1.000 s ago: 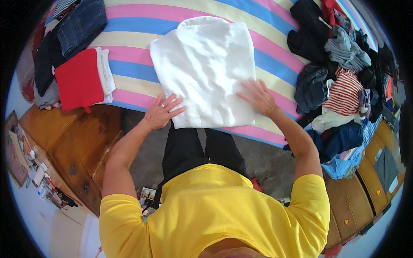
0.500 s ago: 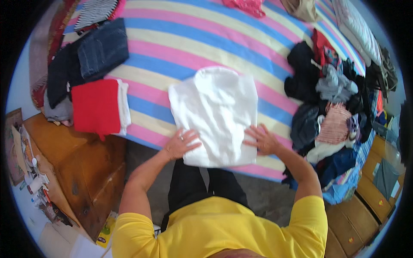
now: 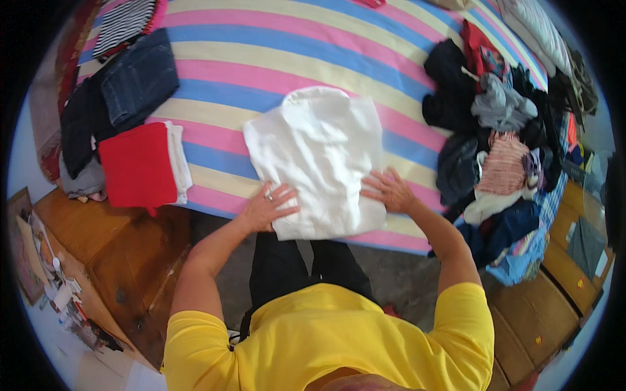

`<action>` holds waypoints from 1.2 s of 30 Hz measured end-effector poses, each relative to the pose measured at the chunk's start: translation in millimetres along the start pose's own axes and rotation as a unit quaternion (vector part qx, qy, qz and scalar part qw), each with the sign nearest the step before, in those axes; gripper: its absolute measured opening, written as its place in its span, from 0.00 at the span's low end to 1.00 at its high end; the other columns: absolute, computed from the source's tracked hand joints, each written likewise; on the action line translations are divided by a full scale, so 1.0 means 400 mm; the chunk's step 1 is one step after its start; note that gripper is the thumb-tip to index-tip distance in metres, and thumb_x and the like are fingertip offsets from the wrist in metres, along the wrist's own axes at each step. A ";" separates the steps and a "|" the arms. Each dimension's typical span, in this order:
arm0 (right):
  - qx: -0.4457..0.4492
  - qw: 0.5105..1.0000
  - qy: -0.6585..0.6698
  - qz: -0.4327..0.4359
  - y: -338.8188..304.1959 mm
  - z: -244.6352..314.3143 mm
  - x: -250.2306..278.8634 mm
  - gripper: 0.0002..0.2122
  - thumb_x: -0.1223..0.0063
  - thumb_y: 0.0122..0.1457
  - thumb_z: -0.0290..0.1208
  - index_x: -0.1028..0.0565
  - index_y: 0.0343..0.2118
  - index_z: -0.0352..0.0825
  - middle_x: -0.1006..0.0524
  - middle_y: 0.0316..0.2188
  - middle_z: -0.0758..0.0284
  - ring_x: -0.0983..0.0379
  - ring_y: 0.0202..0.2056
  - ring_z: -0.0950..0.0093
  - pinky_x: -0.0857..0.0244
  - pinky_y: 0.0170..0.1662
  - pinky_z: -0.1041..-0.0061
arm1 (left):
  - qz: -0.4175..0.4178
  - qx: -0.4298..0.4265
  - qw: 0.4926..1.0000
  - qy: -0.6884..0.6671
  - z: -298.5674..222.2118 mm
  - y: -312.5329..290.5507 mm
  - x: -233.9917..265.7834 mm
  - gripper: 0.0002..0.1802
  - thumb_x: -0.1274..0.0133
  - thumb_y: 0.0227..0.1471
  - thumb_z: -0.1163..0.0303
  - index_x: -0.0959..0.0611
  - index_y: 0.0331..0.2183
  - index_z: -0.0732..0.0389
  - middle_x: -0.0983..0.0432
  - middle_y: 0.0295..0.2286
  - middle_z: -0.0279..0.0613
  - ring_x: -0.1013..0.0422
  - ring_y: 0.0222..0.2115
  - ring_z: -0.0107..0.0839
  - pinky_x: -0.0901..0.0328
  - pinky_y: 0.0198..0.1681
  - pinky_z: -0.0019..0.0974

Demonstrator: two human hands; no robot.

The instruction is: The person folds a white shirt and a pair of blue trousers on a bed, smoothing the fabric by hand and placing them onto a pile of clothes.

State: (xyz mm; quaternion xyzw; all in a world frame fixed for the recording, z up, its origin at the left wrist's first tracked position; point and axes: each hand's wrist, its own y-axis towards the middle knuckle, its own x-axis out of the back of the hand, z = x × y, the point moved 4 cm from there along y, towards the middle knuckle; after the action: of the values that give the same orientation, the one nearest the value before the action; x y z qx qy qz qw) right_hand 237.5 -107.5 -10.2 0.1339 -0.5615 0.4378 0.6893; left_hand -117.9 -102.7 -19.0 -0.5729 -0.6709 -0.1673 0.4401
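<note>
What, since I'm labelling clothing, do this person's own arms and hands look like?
Short yellow sleeves leave the forearms bare. The left hand wears a light-coloured ring; no ring is discernible on the right hand. Neither is gloved.

My 2 arms [image 3: 214, 257] bend outward at the elbows as my left hand [image 3: 268, 205] and right hand [image 3: 390, 191] lie well apart, palms down, fingers spread and pointing inward, the right slightly farther forward than the left.
</note>
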 end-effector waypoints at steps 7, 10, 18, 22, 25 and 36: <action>-0.016 0.998 0.066 -0.009 0.014 -0.002 0.032 0.21 0.49 0.48 0.32 0.31 0.48 0.55 0.40 0.57 0.78 0.51 0.61 0.74 0.58 0.59 0.54 | -0.101 0.015 0.992 0.067 0.000 0.011 0.034 0.35 0.42 0.33 0.67 0.29 0.50 0.41 0.41 0.54 0.34 0.45 0.56 0.39 0.51 0.55 0.56; -0.055 0.994 0.098 0.012 0.034 -0.007 0.067 0.20 0.50 0.47 0.28 0.29 0.46 0.53 0.32 0.52 0.75 0.43 0.57 0.68 0.50 0.57 0.59 | -0.059 0.081 0.991 -0.093 0.022 0.018 0.047 0.31 0.44 0.38 0.67 0.28 0.49 0.43 0.37 0.52 0.34 0.42 0.54 0.40 0.53 0.57 0.54; -0.323 0.737 0.593 -0.002 0.168 -0.179 0.168 0.25 0.62 0.57 0.49 0.30 0.47 0.31 0.25 0.40 0.64 0.29 0.41 0.71 0.36 0.45 0.72 | -0.198 0.356 0.450 -0.795 0.236 0.034 0.098 0.37 0.63 0.57 0.44 0.42 0.57 0.62 0.38 0.53 0.41 0.38 0.53 0.34 0.42 0.55 0.39; -0.451 0.666 0.594 -0.031 0.202 -0.208 0.135 0.27 0.62 0.56 0.53 0.28 0.47 0.33 0.25 0.39 0.65 0.28 0.39 0.68 0.35 0.42 0.71 | -0.187 0.367 0.457 -0.788 0.250 0.041 0.093 0.40 0.58 0.52 0.40 0.39 0.55 0.62 0.34 0.50 0.43 0.34 0.49 0.33 0.38 0.50 0.37; -0.460 0.666 0.586 -0.049 0.203 -0.196 0.103 0.25 0.59 0.56 0.50 0.29 0.46 0.33 0.24 0.38 0.61 0.27 0.38 0.65 0.35 0.40 0.69 | -0.213 0.395 0.543 -0.710 0.238 0.041 0.077 0.41 0.50 0.48 0.42 0.35 0.53 0.63 0.29 0.45 0.41 0.30 0.43 0.34 0.36 0.45 0.39; -0.514 0.753 0.309 -0.272 0.195 -0.126 0.085 0.18 0.56 0.57 0.43 0.30 0.36 0.28 0.25 0.31 0.51 0.28 0.36 0.57 0.37 0.38 0.61 | -0.417 0.562 0.637 -0.324 0.174 0.059 0.092 0.21 0.58 0.54 0.57 0.32 0.43 0.64 0.27 0.35 0.60 0.32 0.37 0.58 0.38 0.38 0.50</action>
State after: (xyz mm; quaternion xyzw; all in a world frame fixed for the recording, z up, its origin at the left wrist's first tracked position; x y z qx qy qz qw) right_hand 211.4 -12.9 -20.7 -0.2365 -0.3984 -0.1051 0.8800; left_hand -122.4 -22.2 -35.8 0.1082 -0.9026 0.2728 0.3151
